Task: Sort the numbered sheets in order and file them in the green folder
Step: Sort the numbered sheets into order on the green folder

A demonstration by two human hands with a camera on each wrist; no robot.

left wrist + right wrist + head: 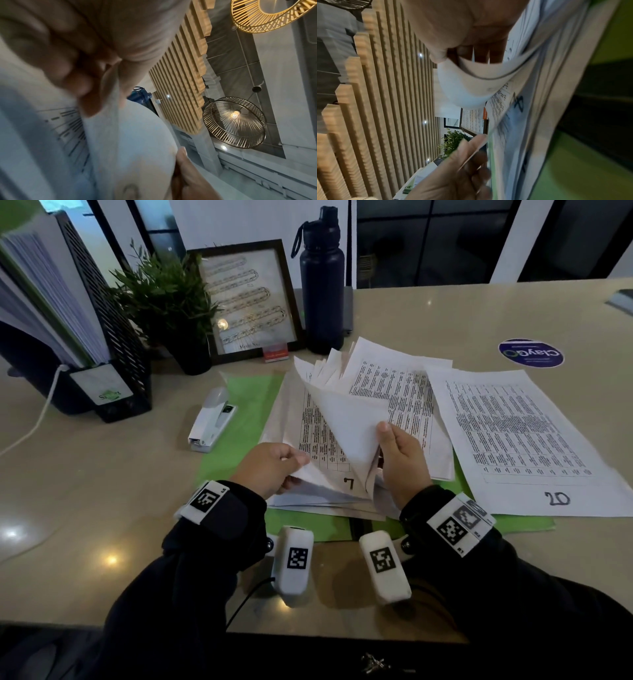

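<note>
Near the centre of the head view, two hands work one loose pile of white printed sheets (318, 419) that lies on one flat green folder (239, 419) spread on the beige table (102, 474). The left hand (270, 465) pinches the lower left edge of a lifted sheet between thumb and fingers; the left wrist view shows the curled fingers (72, 65) closed on paper. The right hand (400, 455) grips the right edge of the same lifted, folded-over sheet (346, 422), thumb on top. Under the raised paper one sheet shows a handwritten "7" (348, 483) at its bottom edge. How many sheets the pile holds cannot be counted, since they overlap and fan out at the top.

To the right of the pile, one separate sheet marked "20" (534, 440) lies flat, its lower edge over the folder.

Left of the pile, one white stapler (212, 419) rests partly on the folder. Along the upper part of the frame stand one dark blue water bottle (322, 289), one dark-framed picture (250, 302) and one small green potted plant (168, 302). In the upper left, one black mesh file holder (113, 337) carries stacked papers. One round blue sticker (530, 353) sits at the upper right of the table.
</note>
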